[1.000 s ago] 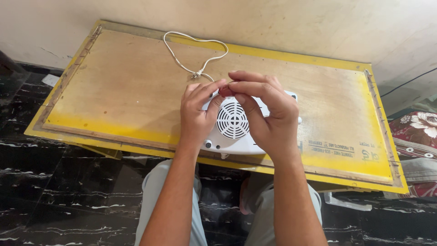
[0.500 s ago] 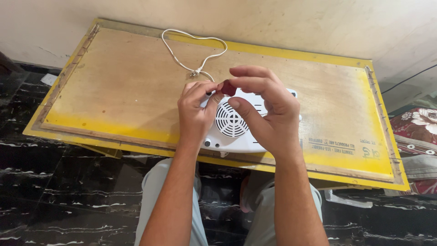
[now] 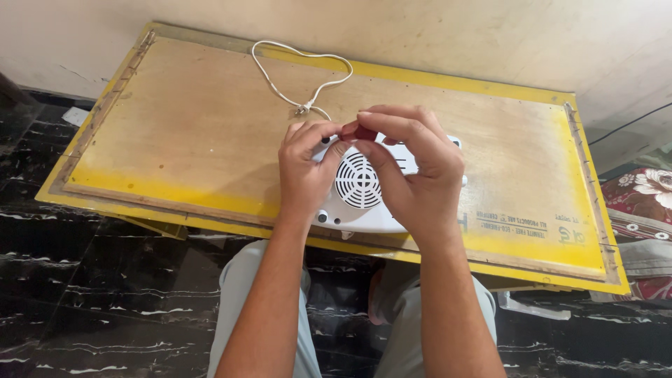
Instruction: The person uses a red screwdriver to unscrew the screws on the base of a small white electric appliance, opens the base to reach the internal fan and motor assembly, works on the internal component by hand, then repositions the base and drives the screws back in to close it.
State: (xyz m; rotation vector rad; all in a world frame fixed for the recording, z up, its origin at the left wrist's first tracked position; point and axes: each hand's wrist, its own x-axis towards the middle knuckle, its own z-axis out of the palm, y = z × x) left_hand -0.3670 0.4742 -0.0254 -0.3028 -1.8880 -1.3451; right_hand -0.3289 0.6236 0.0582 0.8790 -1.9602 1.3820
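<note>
Change: both hands sit a touch higher over the white appliance than half a second ago, and the small red piece between the fingertips shows a little more; the appliance and cord lie where they lay before.
Left hand (image 3: 306, 171): curled over the left part of the appliance, palm down, thumb and forefinger pressed together on the left side of the small red piece (image 3: 363, 131).
Right hand (image 3: 418, 178): arched over the right part of the appliance, fingers bent down, fingertips pinching the same red piece from the right and from above.
Small red piece: held between both hands' fingertips, just above the far edge of the appliance; its shape is mostly hidden by the fingers.
White appliance (image 3: 358, 203): flat on the board near its front edge, round slotted grille facing up between the two hands, small dark feet at its corners.
White cord (image 3: 294, 77): runs from behind the hands in a loose loop across the far part of the board.
Board (image 3: 175, 133): bare brown wood with a yellow border, lying across the person's lap.
Floor (image 3: 91, 294): black marble with white veins.
Patterned cloth (image 3: 640, 203): at the right edge, red with flowers.
</note>
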